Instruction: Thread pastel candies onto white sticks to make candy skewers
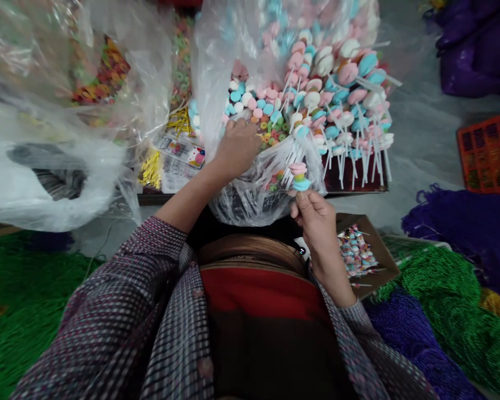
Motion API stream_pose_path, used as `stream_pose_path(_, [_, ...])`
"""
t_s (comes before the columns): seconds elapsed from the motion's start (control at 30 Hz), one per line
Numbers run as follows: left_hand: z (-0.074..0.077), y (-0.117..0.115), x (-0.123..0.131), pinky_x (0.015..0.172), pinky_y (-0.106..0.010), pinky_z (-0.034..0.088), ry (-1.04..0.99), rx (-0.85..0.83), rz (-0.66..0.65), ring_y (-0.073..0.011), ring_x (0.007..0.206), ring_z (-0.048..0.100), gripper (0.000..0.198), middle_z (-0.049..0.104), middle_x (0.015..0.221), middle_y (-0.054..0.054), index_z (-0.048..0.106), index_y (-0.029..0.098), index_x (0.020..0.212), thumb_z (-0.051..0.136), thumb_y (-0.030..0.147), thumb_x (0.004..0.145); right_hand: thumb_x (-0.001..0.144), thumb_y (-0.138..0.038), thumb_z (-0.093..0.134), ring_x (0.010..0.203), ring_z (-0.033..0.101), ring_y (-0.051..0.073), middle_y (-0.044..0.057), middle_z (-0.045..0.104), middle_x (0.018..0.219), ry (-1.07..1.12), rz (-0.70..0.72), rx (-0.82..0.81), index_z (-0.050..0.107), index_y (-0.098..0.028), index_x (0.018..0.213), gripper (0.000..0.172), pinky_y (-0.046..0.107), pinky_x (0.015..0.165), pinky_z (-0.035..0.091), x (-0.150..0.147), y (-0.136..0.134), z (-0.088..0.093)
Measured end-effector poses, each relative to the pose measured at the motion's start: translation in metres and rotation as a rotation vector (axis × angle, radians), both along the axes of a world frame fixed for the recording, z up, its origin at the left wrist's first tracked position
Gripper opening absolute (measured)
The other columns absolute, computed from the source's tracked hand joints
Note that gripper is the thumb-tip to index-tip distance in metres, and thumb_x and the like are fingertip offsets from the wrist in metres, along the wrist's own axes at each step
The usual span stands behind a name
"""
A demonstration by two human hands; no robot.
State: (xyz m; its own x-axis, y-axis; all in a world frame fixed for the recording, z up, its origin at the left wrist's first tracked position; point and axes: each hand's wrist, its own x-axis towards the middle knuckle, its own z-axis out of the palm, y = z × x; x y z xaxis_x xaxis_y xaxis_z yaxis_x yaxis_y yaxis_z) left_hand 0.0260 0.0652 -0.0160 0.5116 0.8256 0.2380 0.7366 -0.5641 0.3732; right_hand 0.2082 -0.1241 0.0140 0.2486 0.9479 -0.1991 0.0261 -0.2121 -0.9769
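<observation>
My right hand (319,225) pinches a candy skewer (300,176) upright between thumb and fingers. Pink, green-yellow and blue pieces are stacked on it. Over the open plastic bag (250,203), my left hand (238,145) bends its fingers down at the edge of the loose candy; the fingertips are hidden. Pink, white and blue round candies (254,101) lie just beyond that hand. Small ring-shaped gummies (270,135) are to its right. White sticks (294,151) lie in the bag behind the held skewer.
Many finished candy skewers (350,105) are heaped at the back right. A cardboard box (385,261) of wrapped candies stands by my right forearm. Gold twist ties (150,169) and a printed card (179,150) lie left. Green bundles (437,294) and an orange crate (489,153) are at right.
</observation>
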Motion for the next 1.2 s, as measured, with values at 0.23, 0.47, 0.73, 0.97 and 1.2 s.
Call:
stream_pose_path(0.23, [0.008, -0.017, -0.004, 0.088, -0.033, 0.057, -0.572, -0.319, 0.06, -0.0172, 0.09, 0.07, 0.012, 0.076, 0.09, 0.0, 0.074, 0.021, 0.095, 0.062, 0.023, 0.098, 0.098, -0.065, 0.06, 0.051, 0.041, 0.011, -0.007, 0.047, 0.052, -0.187, 0.157, -0.011, 0.072, -0.022, 0.082, 0.047, 0.028, 0.059, 0.037, -0.006, 0.005, 0.004])
stream_pose_path(0.47, [0.003, -0.047, 0.004, 0.077, -0.027, 0.058, -0.783, -0.392, 0.085, -0.0118, 0.079, 0.071, 0.013, 0.077, 0.088, 0.001, 0.073, 0.022, 0.103, 0.062, 0.029, 0.103, 0.099, -0.056, 0.058, 0.048, 0.04, 0.011, -0.008, 0.047, 0.05, -0.204, 0.177, -0.035, 0.07, -0.022, 0.082, 0.04, 0.03, 0.059, 0.037, -0.011, 0.008, 0.003])
stream_pose_path(0.73, [0.005, -0.076, 0.005, 0.1, -0.035, 0.058, -0.417, 0.026, -0.017, -0.019, 0.108, 0.075, 0.026, 0.083, 0.111, -0.005, 0.075, 0.024, 0.116, 0.052, 0.032, 0.108, 0.099, -0.066, 0.058, 0.046, 0.037, 0.01, -0.009, 0.045, 0.047, -0.1, 0.137, -0.126, 0.073, -0.021, 0.089, 0.048, 0.026, 0.054, 0.033, -0.015, 0.001, 0.005])
stream_pose_path(0.97, [0.016, -0.066, 0.005, 0.097, -0.036, 0.059, -0.423, -0.191, -0.064, -0.0198, 0.106, 0.075, 0.033, 0.083, 0.112, -0.003, 0.076, 0.026, 0.12, 0.046, 0.033, 0.109, 0.093, -0.075, 0.061, 0.047, 0.032, 0.009, -0.008, 0.043, 0.053, -0.026, 0.075, -0.093, 0.072, -0.023, 0.09, 0.053, 0.024, 0.049, 0.028, -0.009, 0.004, -0.007])
stream_pose_path(1.2, [0.008, 0.009, 0.008, 0.111, -0.062, 0.043, -0.022, -0.048, 0.124, -0.0385, 0.127, 0.06, 0.021, 0.073, 0.124, -0.015, 0.076, 0.022, 0.1, 0.056, 0.029, 0.104, 0.091, -0.075, 0.065, 0.048, 0.031, 0.009, -0.008, 0.043, 0.054, 0.042, 0.041, -0.045, 0.071, -0.023, 0.088, 0.052, 0.025, 0.049, 0.026, -0.01, 0.003, -0.003])
